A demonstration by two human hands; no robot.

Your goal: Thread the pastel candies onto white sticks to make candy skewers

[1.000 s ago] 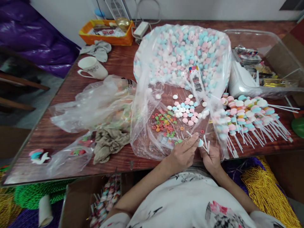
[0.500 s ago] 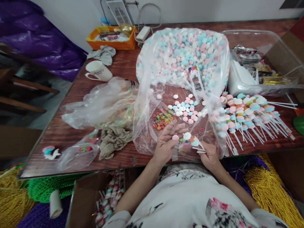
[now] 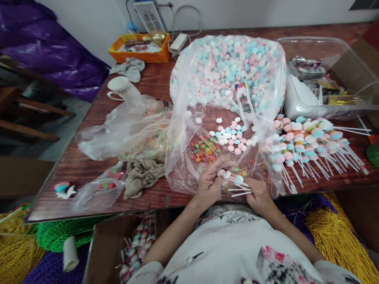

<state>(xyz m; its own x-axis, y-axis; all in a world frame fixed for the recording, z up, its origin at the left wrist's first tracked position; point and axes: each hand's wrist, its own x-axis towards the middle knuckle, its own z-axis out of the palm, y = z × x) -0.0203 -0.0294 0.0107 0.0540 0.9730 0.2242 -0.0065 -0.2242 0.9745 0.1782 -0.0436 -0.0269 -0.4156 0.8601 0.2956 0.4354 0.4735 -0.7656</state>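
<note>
Left hand (image 3: 211, 182): pinches small round pink and white candies (image 3: 224, 173) at the fingertips.
Right hand (image 3: 258, 194): curls tight around thin white plastic sticks (image 3: 239, 188).
Where: both hands meet over the clear plastic bag (image 3: 183, 157), at the near edge of the brown wooden bench (image 3: 89, 118).

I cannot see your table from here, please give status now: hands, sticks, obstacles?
Left hand pinching pastel candies. Right hand shut on white sticks. Open plastic bag around the work.
</note>
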